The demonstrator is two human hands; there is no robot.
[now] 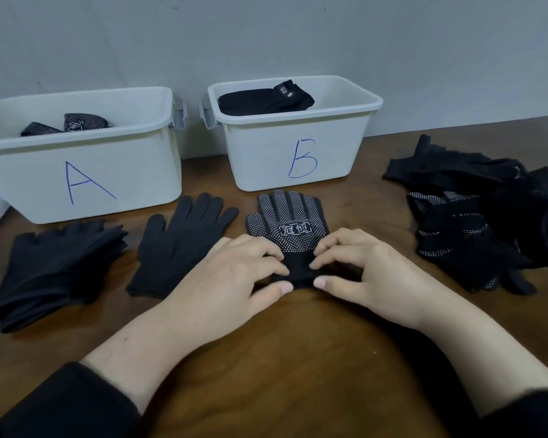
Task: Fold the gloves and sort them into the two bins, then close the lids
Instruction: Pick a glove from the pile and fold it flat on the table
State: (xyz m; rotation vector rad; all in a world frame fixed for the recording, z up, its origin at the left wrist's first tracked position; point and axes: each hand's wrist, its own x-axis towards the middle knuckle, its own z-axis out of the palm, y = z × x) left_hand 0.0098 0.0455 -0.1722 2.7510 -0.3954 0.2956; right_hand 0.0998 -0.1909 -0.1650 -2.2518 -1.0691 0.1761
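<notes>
A black glove with white dots and a printed label [287,224] lies flat, palm up, fingers pointing at bin B [298,153]. My left hand [231,276] and my right hand [364,273] pinch its cuff between thumbs and fingertips. A plain black glove [184,245] lies flat just to its left. Bin A [83,175] holds dotted gloves. Bin B holds a folded plain black glove [266,101]. Both bins stand open; no lids show.
A stack of plain black gloves [57,273] lies at the left in front of bin A. A heap of mixed plain and dotted gloves [484,216] covers the right side of the wooden table [298,358]. A grey wall stands behind the bins.
</notes>
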